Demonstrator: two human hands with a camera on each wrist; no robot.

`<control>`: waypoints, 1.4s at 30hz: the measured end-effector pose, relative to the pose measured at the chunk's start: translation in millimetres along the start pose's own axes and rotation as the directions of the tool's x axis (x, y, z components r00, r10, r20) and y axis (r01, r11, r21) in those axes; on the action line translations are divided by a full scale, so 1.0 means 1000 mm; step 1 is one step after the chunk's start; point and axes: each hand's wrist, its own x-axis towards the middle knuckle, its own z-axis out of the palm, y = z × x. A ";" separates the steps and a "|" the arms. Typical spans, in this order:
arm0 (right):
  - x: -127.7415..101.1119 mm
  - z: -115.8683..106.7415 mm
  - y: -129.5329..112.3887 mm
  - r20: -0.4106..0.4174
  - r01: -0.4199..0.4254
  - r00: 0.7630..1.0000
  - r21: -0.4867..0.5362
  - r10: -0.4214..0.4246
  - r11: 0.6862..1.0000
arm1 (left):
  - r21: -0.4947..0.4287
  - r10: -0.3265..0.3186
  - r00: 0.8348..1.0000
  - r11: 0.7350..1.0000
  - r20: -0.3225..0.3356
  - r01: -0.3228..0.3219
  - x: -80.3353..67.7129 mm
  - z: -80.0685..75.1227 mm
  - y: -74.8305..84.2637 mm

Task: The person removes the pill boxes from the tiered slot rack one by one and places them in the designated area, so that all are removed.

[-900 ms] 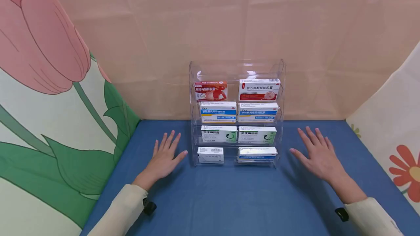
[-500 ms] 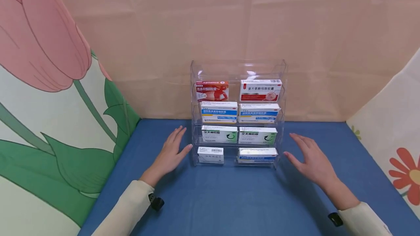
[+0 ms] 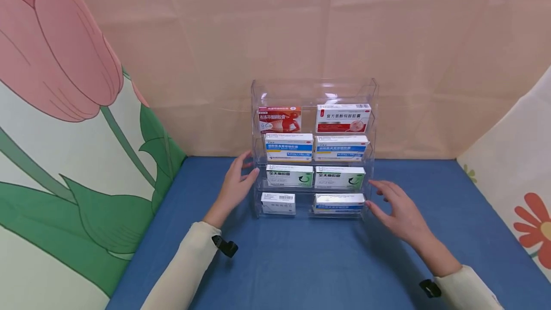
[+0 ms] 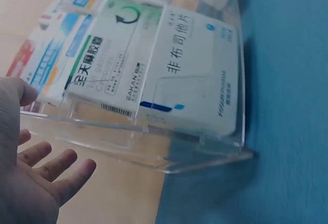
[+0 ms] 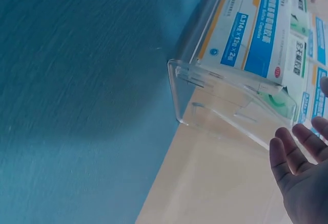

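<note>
A clear acrylic rack [image 3: 313, 91] stands at the back of the blue tabletop [image 3: 301, 262], with four tiers of two medicine boxes each. The top tier holds a red box [image 3: 279, 119] and a white-and-red box [image 3: 343, 117]. Below them are blue-striped boxes [image 3: 288, 146], then green-and-white boxes [image 3: 289, 175]. A small white box [image 3: 278, 203] sits at the bottom left. My left hand [image 3: 238, 183] is raised, fingers straight, right by the rack's left wall [image 4: 154, 147]. My right hand [image 3: 393, 207] is spread by the right wall [image 5: 215, 106]. Neither hand [image 4: 36, 178] [image 5: 302, 172] holds anything. Whether either touches the rack I cannot tell.
A beige backdrop [image 3: 275, 37] stands right behind the rack. A tulip-printed panel [image 3: 64, 109] closes off the left side and a flower-printed panel [image 3: 516, 181] the right. Blue cloth stretches in front of the rack and to both sides.
Both hands have lifted off the cloth and moved inward and forward, from well beside the rack to close against its two side walls.
</note>
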 end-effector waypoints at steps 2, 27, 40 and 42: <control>-0.001 0.002 0.001 -0.008 0.008 1.000 0.003 -0.008 1.000 | -0.020 -0.001 1.000 1.000 -0.028 0.000 0.003 0.003 -0.001; 0.004 0.018 -0.001 0.140 0.004 0.990 0.014 -0.006 1.000 | -0.078 -0.070 0.989 0.995 -0.129 0.060 0.031 0.022 -0.005; 0.008 0.020 -0.002 0.146 0.028 0.989 -0.002 -0.028 1.000 | -0.045 -0.046 0.991 0.998 -0.127 0.041 0.034 0.021 -0.005; 0.009 0.020 -0.003 0.154 0.033 0.988 -0.004 -0.032 0.999 | -0.054 -0.045 0.989 0.998 -0.139 0.038 0.036 0.021 -0.003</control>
